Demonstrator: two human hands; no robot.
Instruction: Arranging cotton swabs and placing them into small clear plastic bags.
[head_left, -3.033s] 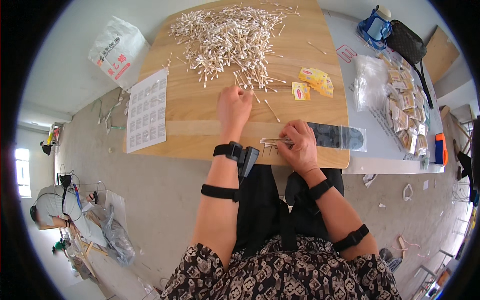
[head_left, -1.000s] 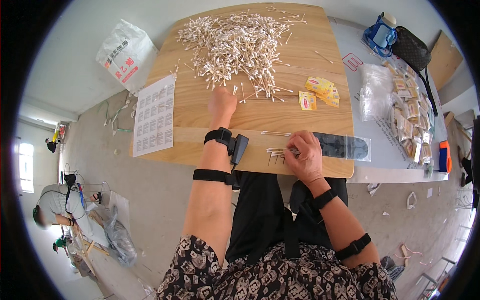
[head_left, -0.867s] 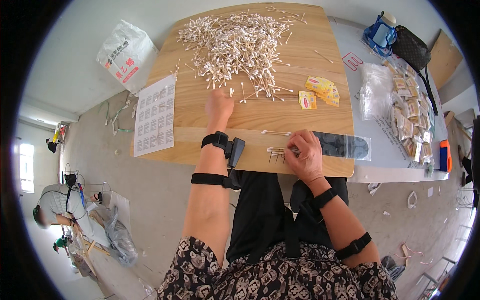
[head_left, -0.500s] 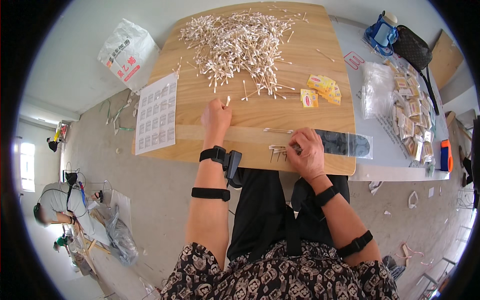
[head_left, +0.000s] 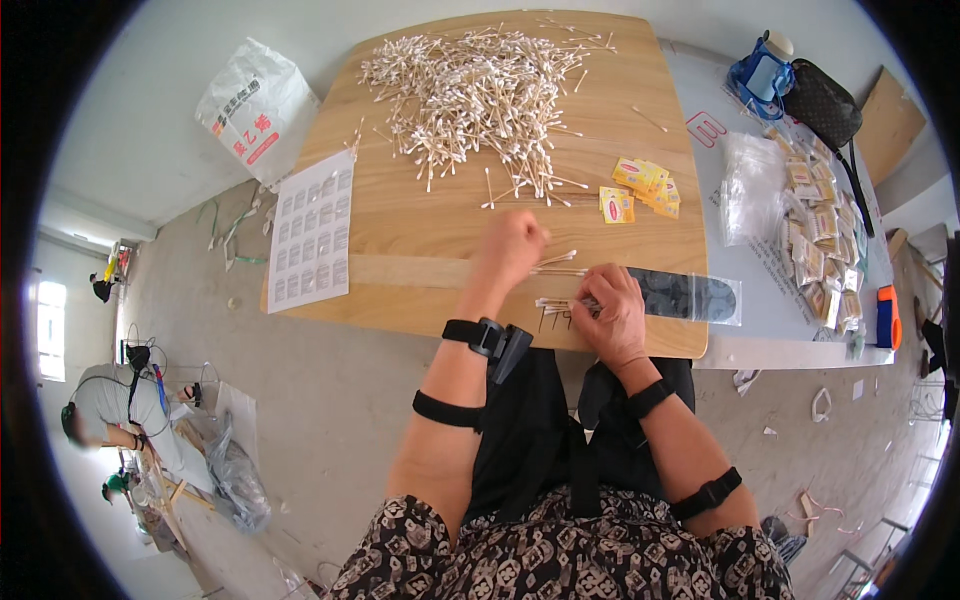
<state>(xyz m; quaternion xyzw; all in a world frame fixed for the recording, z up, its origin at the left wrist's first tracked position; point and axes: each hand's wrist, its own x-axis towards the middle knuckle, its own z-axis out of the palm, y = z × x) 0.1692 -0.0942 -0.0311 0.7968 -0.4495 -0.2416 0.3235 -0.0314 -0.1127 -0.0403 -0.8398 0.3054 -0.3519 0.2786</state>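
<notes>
My left hand (head_left: 510,250), slightly blurred, is closed above the wooden table. Cotton swabs (head_left: 558,258) jut out to the right from under its fingers, and I cannot tell exactly how many it holds. Close to the table's near edge, my right hand (head_left: 612,308) rests with its fingers bent around a bundle of cotton swabs (head_left: 556,304), whose left ends stick out. Part of that bundle is hidden by the fingers. Toward the far side lies a big loose pile of cotton swabs (head_left: 475,95).
Yellow cards (head_left: 617,205) lie right of the pile. A clear bag with a dark strip (head_left: 690,297) reaches past the table's right edge. At left is a printed sheet (head_left: 312,235). Packed bags (head_left: 822,235), clear bags (head_left: 752,190) and a blue-orange tool (head_left: 888,317) occupy the side surface.
My left hand has moved right and toward me from near the pile, bringing swabs close to my right hand. The right hand has stayed at the bundle.
</notes>
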